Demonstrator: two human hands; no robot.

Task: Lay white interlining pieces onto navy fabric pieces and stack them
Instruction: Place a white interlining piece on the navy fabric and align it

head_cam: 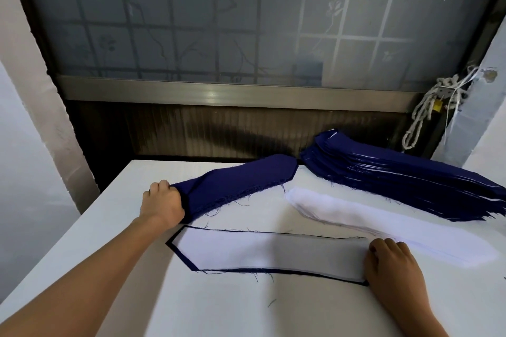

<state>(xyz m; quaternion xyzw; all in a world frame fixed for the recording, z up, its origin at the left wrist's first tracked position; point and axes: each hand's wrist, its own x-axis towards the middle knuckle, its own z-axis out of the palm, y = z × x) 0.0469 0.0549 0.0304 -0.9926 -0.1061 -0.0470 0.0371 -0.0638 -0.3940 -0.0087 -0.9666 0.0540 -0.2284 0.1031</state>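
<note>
In front of me on the white table (82, 249) lies a navy piece covered by a white interlining piece (268, 253); only a thin navy border shows around it. My right hand (394, 268) presses its right end with curled fingers. My left hand (163, 204) grips the near end of a small pile of loose navy pieces (241, 183) at the middle left. A pile of white interlining pieces (369, 224) lies to the right. Behind it sits a tall stack of navy pieces with white edges between layers (405, 180).
The table ends at a dark panel under a frosted, gridded window (219, 22). A bundle of white cord (427, 112) hangs at the right by a pale wall. The table's left edge drops off beside a white wall.
</note>
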